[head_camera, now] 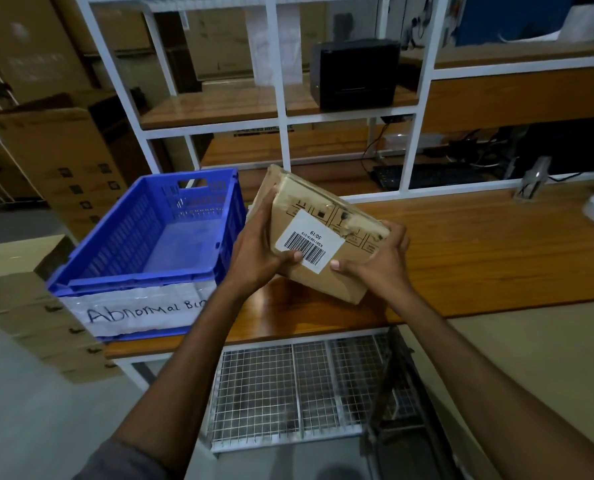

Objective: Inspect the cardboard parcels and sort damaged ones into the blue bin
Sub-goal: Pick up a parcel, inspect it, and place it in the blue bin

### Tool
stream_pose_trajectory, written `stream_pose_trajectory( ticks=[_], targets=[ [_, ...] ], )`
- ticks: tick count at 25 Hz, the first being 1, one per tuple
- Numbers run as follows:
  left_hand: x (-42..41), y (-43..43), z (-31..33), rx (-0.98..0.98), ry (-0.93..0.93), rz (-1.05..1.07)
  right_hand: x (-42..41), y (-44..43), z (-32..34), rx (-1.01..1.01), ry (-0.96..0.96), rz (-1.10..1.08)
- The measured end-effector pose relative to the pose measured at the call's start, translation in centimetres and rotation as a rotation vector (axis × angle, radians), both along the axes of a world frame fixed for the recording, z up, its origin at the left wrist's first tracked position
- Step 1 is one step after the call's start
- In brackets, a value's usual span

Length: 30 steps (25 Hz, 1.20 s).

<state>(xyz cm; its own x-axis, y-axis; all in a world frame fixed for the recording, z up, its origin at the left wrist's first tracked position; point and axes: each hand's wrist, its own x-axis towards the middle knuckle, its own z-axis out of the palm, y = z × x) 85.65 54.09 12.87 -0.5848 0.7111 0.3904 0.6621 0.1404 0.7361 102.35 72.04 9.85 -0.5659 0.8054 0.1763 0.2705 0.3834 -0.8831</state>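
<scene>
Both hands, left hand [259,251] and right hand [375,261], grip the parcel [323,237] tight above the bench [479,244]. Label [309,242] print blurred. Left arm cuts off the blue bin [143,237] tag's end.

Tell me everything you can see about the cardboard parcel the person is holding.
The cardboard parcel is a flat brown box, held tilted above the wooden table, just right of the blue bin. The left hand grips its left edge and the right hand its right corner. A white barcode label faces up, with printed handling symbols beside it. Clear tape wraps its far edge, where the cardboard looks torn and crumpled.
</scene>
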Motion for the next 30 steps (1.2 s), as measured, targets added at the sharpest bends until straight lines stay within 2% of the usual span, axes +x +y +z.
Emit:
stream_pose_trajectory(
  ticks=[9,11,14,17,20,21,22,23,24,26,30],
  targets=[
    [1.1,0.7,-1.5,-0.026,0.051,-0.032,-1.2,-0.2,1.0,-0.178,-0.245,-0.049],
    [1.9,1.2,-2.3,-0.042,0.002,-0.067,-2.3,0.3,0.5,-0.187,-0.322,0.018],
    [3.1,2.0,-3.6,-0.043,-0.069,-0.075,-3.5,0.3,0.5,-0.187,-0.27,0.134],
    [2.7,1.4,-3.2,0.042,-0.258,-0.05,-3.7,-0.7,2.9,-0.093,-0.248,0.08],
    [0.4,0.9,-4.3,0.025,-0.394,0.158,-4.7,-0.3,4.4,-0.128,-0.345,0.157],
    [-0.2,1.0,-4.6,-0.009,-0.532,0.21,-5.2,0.0,4.6,-0.137,-0.38,0.183],
    [-0.4,1.3,-4.7,-0.002,-0.747,0.231,-5.8,0.3,4.9,-0.138,-0.413,0.196],
    [-0.2,1.6,-4.7,0.021,-0.943,0.2,-6.2,0.5,5.0,-0.136,-0.426,0.221],
    [-0.1,2.0,-4.6,0.075,-1.054,0.169,-6.3,0.6,5.3,-0.124,-0.434,0.247],
    [-0.5,2.8,-4.7,0.165,-1.012,0.14,-5.8,1.1,5.8,-0.103,-0.369,0.291],
    [-0.4,3.8,-3.7,0.219,-0.701,0.011,-4.0,2.4,5.8,-0.161,-0.142,0.325]
  ],
)
